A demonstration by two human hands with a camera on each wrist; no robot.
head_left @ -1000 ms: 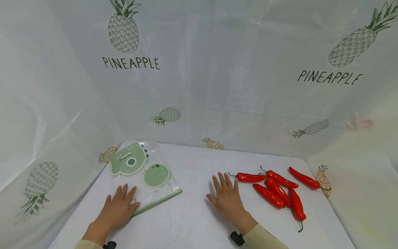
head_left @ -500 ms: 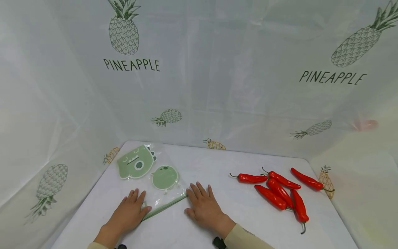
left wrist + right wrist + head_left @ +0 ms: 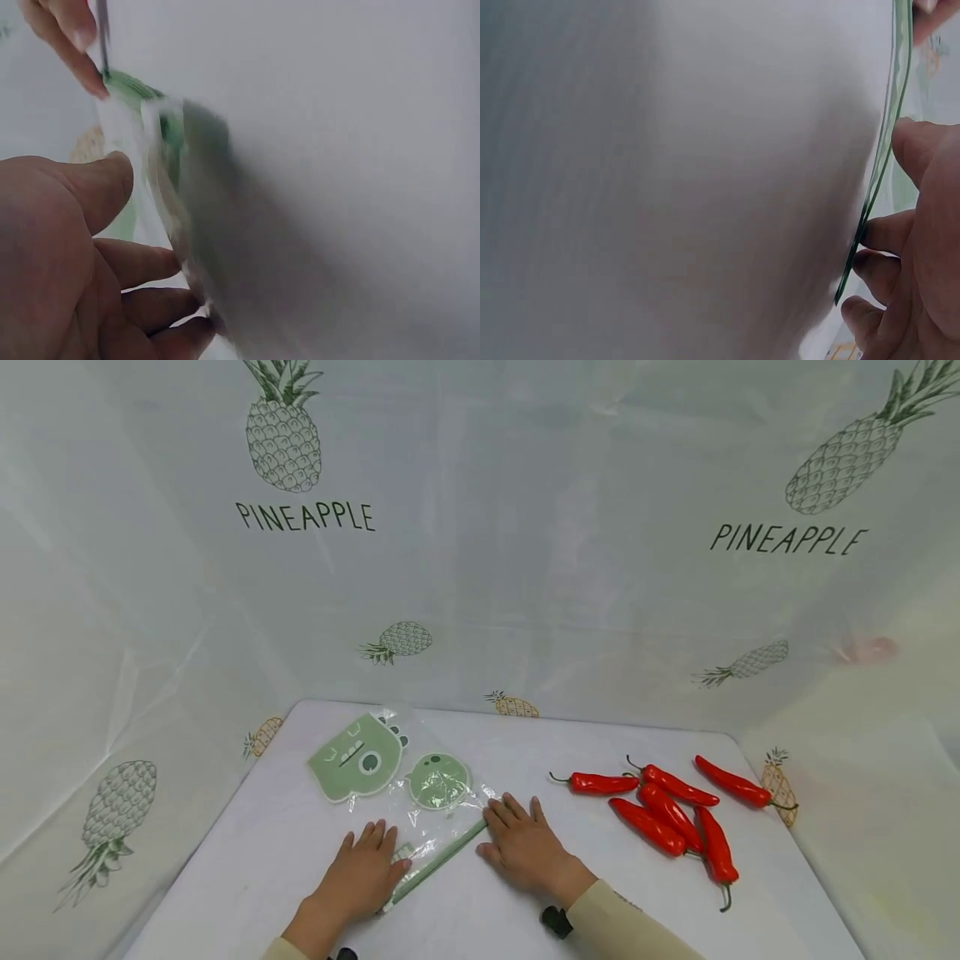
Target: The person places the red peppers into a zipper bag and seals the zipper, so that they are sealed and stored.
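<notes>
A clear zip bag [image 3: 439, 782] with green cartoon prints lies flat on the white table. Its green zip strip [image 3: 441, 862] faces the person and slants up to the right. My left hand [image 3: 360, 872] rests with extended fingers on the bag's near left corner. At the strip's right end, my right hand [image 3: 528, 850] touches the bag with its fingers spread. In the left wrist view, the fingertips of my left hand [image 3: 82, 262] meet the bag's side edge. The right wrist view has my right hand [image 3: 922, 232] with fingertips against the strip [image 3: 886, 135].
Several red chili peppers [image 3: 649, 827] lie in a loose group on the right of the table [image 3: 585, 752]. One chili pepper [image 3: 733, 782] sits apart near the right edge. A pale curtain [image 3: 480, 527] with pineapple prints hangs behind and around the table.
The bag has slid right and turned so its zip strip slants more steeply. My left hand moved right with it. My right hand came left from beside the peppers to the bag's corner.
</notes>
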